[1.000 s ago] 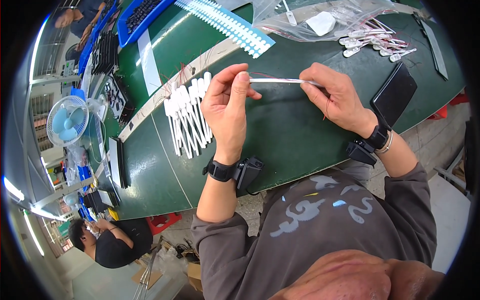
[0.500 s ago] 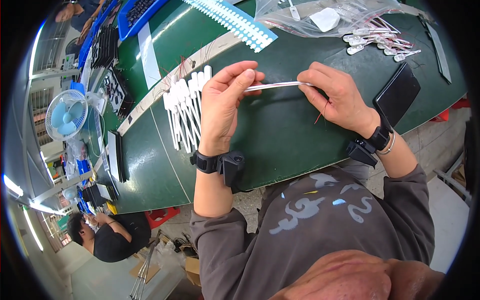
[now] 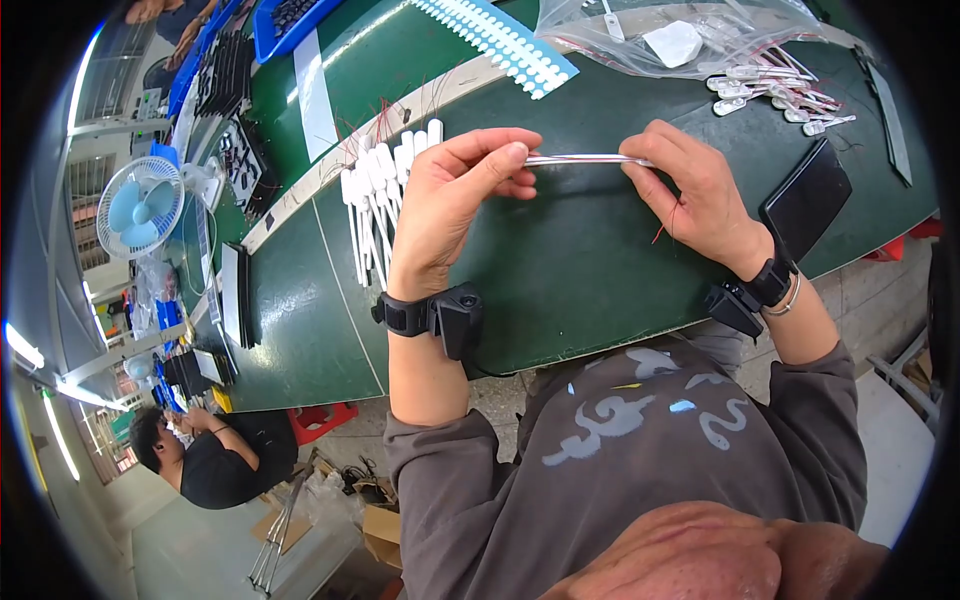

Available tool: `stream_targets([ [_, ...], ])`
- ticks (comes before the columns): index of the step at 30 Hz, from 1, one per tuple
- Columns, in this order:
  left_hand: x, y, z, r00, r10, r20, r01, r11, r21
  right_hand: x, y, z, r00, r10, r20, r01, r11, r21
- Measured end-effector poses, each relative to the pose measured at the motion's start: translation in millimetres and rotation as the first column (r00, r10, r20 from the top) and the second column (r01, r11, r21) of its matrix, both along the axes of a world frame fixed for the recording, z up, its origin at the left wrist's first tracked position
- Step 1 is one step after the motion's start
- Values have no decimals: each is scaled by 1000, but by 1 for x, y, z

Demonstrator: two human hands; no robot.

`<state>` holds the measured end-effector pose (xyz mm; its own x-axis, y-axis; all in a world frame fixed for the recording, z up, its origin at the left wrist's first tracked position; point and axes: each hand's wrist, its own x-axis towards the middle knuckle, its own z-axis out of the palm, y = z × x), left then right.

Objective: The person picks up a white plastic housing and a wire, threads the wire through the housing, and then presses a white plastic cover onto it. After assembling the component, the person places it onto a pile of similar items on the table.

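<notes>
A thin white stick-like strip with red wire along it (image 3: 585, 159) stretches level between my two hands, above the green bench. My left hand (image 3: 455, 195) pinches its left end between thumb and fingers, which hide that end. At the other end, my right hand (image 3: 700, 195) grips it with thumb and forefinger; a loose red wire hangs below those fingers. Beside my left hand lies a row of white paddle-headed sticks (image 3: 378, 170), with fine dark and red wires beyond their heads. Farther right is a pile of similar pieces with clear heads and red wires (image 3: 735, 105).
A black phone-like slab (image 3: 808, 200) lies right of my right hand. Behind are a clear plastic bag (image 3: 600, 45), a blue sheet of white stickers (image 3: 500, 50) and a blue bin (image 3: 285, 28). A fan (image 3: 140, 207) stands left; a person in black (image 3: 225, 460) sits beyond.
The view has shifted slightly, so the bench things appear farther right and higher. Both hands keep their hold on the strip, and more of its red wire shows.
</notes>
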<state>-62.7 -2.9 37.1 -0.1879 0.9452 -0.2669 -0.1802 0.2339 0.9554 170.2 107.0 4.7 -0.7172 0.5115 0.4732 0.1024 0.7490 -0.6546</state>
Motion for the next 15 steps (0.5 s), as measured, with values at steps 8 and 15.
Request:
stream_targets([
  [8, 18, 5, -7, 703, 290, -649, 1, 913, 408, 1, 0, 0, 1000, -19, 14, 21, 993, -119],
  [15, 29, 11, -19, 344, 569, -747, 131, 759, 638, 1, -1, 1, 996, -69, 56, 77, 984, -162],
])
